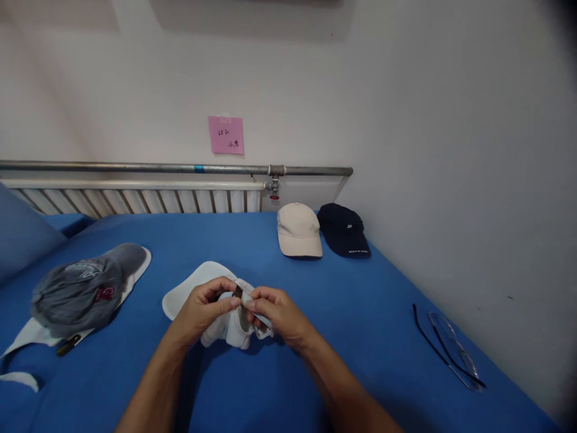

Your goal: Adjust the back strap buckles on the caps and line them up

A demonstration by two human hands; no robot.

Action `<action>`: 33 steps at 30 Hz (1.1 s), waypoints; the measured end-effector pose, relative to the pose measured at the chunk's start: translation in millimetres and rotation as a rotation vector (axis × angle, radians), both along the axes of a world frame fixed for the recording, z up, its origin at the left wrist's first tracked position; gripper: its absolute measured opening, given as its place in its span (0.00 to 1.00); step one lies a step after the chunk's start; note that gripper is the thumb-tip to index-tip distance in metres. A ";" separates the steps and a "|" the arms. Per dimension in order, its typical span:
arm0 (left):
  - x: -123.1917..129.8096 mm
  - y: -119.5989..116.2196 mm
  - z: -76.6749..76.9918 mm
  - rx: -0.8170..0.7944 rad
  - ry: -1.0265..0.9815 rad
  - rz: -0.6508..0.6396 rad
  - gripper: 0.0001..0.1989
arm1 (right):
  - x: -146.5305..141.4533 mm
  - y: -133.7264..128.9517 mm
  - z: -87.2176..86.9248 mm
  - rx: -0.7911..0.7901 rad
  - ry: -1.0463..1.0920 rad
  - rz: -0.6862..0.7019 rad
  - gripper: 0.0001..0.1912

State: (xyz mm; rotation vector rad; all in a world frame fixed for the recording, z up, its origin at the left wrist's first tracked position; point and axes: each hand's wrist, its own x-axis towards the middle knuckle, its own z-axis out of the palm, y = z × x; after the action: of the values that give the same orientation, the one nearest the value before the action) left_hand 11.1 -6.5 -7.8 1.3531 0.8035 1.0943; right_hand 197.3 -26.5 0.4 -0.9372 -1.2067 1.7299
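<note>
Between my hands is a white cap (pixel 228 331), its brim (pixel 193 287) spread to the upper left on the blue sheet. My left hand (pixel 210 305) pinches a small dark piece, seemingly the buckle (pixel 238 292) of the cap's back strap. Close beside it, my right hand (pixel 276 310) has thumb and forefinger closed on the light strap end. The two sets of fingertips nearly meet. Part of the cap's opening is hidden behind my fingers.
A grey cap (pixel 85 291) lies at left, over white straps. At the back stand a beige cap (pixel 298 230) and a black cap (pixel 343 231). Eyeglasses (pixel 451 352) lie at right. Behind the blue bed surface (pixel 360 313) are a radiator (pixel 148 200) and pipe (pixel 157 168).
</note>
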 end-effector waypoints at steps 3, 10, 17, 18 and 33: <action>1.2 -1.5 0.9 -0.008 -0.003 -0.041 0.08 | 0.7 0.0 -1.6 0.001 0.012 0.019 0.10; 4.6 -3.7 4.5 -0.003 0.009 -0.091 0.07 | -0.2 1.8 -4.7 -0.027 0.058 0.016 0.10; 1.0 -2.1 1.3 -0.025 -0.013 -0.058 0.08 | 5.3 1.3 0.8 0.009 0.004 0.022 0.10; 1.8 -2.5 1.6 -0.020 -0.014 -0.073 0.08 | 4.9 1.0 0.2 0.004 0.011 0.023 0.10; 1.5 -3.3 4.1 0.001 -0.032 -0.064 0.06 | 7.6 3.2 1.3 0.106 -0.045 0.004 0.08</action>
State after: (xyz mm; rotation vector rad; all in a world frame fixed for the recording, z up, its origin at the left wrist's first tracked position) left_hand 12.6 -9.8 -3.6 1.3501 0.7320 1.0636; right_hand 204.9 -23.3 1.8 -0.9145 -1.3169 1.6385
